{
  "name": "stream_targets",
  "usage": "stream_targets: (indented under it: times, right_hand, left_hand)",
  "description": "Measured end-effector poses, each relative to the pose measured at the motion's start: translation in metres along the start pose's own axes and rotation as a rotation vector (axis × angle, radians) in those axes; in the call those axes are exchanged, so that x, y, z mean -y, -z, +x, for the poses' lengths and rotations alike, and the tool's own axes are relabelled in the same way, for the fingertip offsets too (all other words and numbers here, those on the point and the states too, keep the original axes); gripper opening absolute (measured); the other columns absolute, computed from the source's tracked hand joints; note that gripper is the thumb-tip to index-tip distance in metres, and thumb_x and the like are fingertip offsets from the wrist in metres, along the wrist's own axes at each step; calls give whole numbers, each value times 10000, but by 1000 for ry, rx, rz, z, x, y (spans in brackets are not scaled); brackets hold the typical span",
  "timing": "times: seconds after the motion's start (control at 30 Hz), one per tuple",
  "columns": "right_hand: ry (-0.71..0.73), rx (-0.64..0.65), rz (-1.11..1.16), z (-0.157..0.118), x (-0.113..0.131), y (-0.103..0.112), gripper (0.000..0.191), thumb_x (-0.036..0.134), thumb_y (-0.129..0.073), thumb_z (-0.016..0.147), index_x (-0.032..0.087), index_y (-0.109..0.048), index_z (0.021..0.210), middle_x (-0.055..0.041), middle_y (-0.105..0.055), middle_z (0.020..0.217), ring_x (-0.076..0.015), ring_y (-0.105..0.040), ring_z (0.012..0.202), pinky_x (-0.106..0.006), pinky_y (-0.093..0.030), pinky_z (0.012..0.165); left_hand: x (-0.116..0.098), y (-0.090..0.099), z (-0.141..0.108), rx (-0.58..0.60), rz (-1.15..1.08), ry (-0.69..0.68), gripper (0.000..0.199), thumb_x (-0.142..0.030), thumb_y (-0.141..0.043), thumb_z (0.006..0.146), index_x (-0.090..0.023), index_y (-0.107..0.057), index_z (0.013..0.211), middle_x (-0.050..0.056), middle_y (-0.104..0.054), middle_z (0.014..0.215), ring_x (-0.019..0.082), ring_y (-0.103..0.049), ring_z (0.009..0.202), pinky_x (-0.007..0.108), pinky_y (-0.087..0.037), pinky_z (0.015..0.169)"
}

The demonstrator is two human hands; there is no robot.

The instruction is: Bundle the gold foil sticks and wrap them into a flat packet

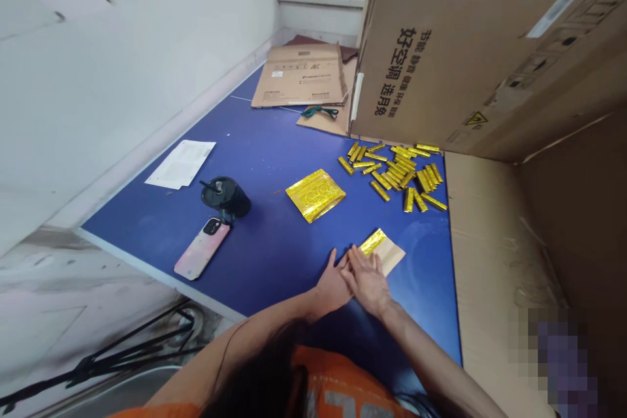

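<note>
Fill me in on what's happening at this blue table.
A person has both hands together on a gold-and-tan sheet lying on the blue table. The right hand partly overlaps the left hand, hiding part of the sheet. Beyond them lie some flat gold sheets and, farther right, a scattered heap of narrow gold strips. A phone and dark tumbler are off to the left.

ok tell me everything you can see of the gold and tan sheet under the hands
The gold and tan sheet has a shiny, crinkled gold band along its left side, foil-like, and a plain tan area, like matte paper, on its right. It lies nearly flat and slantwise on the blue table. The right hand rests over its near end, hiding that part; the left hand is close by, but whether it touches the sheet is unclear.
</note>
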State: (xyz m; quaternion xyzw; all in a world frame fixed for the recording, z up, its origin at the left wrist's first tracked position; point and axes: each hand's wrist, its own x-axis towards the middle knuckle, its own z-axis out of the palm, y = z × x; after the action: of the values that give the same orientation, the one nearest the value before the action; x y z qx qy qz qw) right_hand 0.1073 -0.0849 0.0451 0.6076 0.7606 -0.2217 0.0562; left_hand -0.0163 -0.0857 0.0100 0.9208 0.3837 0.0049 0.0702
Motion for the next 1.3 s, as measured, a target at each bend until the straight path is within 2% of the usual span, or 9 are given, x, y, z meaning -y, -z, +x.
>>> stream_targets:
  times: [0.1,0.23,0.4,0.6,0.7,0.8,0.93,1.17,1.3]
  right_hand:
    - [77,-1,34,0,-1,-10,610,486,-174,863,129,-262,1349,-89,-194,1427,-186,-123,1311,-443,-33,1049]
    - [47,-30,-28,11,-34,-6,590,464,-185,869,120,-272,1341,-81,-165,1436,-168,-127,1310,-456,-22,1045]
    - [-17,-55,-120,21,-64,5,574,431,-194,874,124,-215,1358,-59,-154,1441,-176,-72,1316,-488,-23,1032]
    - [-156,-70,-183,9,-50,-13,626,468,-149,871,93,-140,1372,-75,-75,1450,-200,-16,1319,-531,-25,1011]
    - [-192,-100,-208,5,-42,-23,628,460,-137,874,76,-138,1371,-103,-49,1450,-217,17,1318,-544,-24,1000]
    - [-198,-98,-214,5,-39,-26,599,449,-167,877,112,-163,1372,-113,-50,1451,-239,15,1316,-553,-23,991]
    - [-188,-94,-200,6,-40,-26,607,486,-217,862,165,-170,1374,-115,-59,1451,-254,8,1314,-564,-23,983]
    - [-34,-63,-94,-2,-61,-17,711,524,-340,798,157,-147,1375,-109,-21,1452,-237,19,1317,-556,-14,994]
    - [58,-1,31,-6,-79,-4,722,341,-476,731,177,-172,1365,-95,-85,1450,-203,-33,1319,-496,-13,1026]
  left_hand:
    - [0,1,0,6,-15,-6,497,-390,-246,882,-214,-240,1347,86,-300,1380,251,-181,1283,555,-167,987]
    - [-1,5,-2,1,4,20,552,-476,-295,855,-156,-330,1304,103,-319,1368,245,-158,1289,531,-172,997]
    - [8,8,-1,-29,2,19,599,-514,-314,840,-139,-315,1307,101,-329,1363,247,-187,1281,529,-151,1003]
    - [40,22,23,-7,21,-11,409,-402,-346,864,-175,-471,1180,65,-424,1306,245,-277,1244,535,-85,1012]
    - [40,25,31,-15,37,-8,432,-429,-350,859,-166,-471,1179,99,-476,1253,250,-318,1222,518,-69,1018]
    - [25,17,30,-48,34,11,598,-538,-348,822,-149,-356,1275,164,-406,1297,276,-284,1243,491,-103,1015]
    - [11,-2,20,-60,-32,94,773,-597,-445,741,-109,-270,1314,219,-220,1382,328,-140,1286,470,-131,1010]
    - [32,-7,11,-48,-151,-36,818,-639,-397,733,-111,-222,1333,187,-101,1422,311,-35,1301,448,-100,1029]
    - [42,-2,10,-12,-204,-96,910,-647,-497,654,-108,-223,1333,178,-97,1425,306,-37,1303,433,-99,1037]
